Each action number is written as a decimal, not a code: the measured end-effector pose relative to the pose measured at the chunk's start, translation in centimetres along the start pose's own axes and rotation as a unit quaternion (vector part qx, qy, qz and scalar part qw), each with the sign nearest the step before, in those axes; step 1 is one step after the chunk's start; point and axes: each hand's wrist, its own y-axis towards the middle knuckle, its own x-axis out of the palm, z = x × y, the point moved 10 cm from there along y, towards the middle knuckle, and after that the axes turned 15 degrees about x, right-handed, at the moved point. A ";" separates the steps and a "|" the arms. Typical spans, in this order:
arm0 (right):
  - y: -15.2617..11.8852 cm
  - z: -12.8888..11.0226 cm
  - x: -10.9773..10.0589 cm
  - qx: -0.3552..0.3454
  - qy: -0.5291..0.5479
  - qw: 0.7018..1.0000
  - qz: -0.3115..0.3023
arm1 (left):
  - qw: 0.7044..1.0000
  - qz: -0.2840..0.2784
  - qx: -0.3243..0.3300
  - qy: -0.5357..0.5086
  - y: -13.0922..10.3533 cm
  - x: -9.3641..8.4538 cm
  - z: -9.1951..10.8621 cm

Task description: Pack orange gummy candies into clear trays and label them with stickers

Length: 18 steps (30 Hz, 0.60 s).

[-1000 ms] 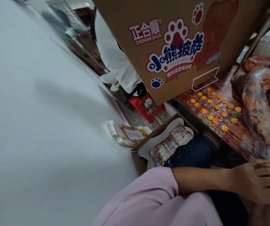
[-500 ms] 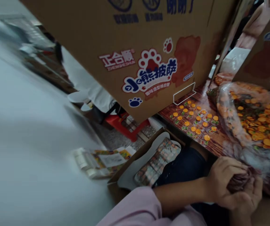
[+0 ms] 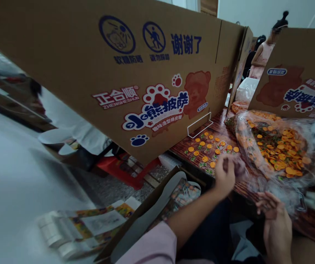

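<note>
1. A worker's left hand [image 3: 225, 179], reaching out from a pink sleeve [image 3: 153, 244], has its fingers closed on a purplish wad [image 3: 239, 167], blurred and hard to make out, above the near edge of the tabletop [image 3: 219, 124].
2. The right hand [image 3: 277, 218], nearer the worker's body, is turned up, its fingers loosely curled and apart, near a clear bag [image 3: 246, 146].
3. Orange discs [image 3: 205, 158] lie spread over the tabletop just beyond the wad; many more fill the bag to the right.
4. A large printed box [image 3: 135, 80] stands on the far left of the tabletop, overhanging its edge; a second box [image 3: 286, 51] rises behind the bag, its lettering upside down.
5. Below, an open carton [image 3: 149, 208] holds wrapped packs [image 3: 186, 192] beside the worker's leg.
6. Elsewhere, a person in white [image 3: 83, 132] sits near a red stool [image 3: 127, 176], while another in pink [image 3: 264, 55] stands at the back.
</note>
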 end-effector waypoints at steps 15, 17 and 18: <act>-0.8 -2.8 -3.2 -0.091 -0.003 0.991 0.099 | 0.990 -0.038 -0.094 0.100 14.8 0.3 -9.1; -1.9 -4.2 -4.6 -0.112 -0.035 0.983 0.143 | 0.991 -0.108 -0.001 0.081 9.5 -0.7 -4.8; -2.5 -4.7 -5.5 -0.115 -0.054 0.979 0.162 | 0.982 -0.163 0.062 0.068 6.1 -1.1 -2.2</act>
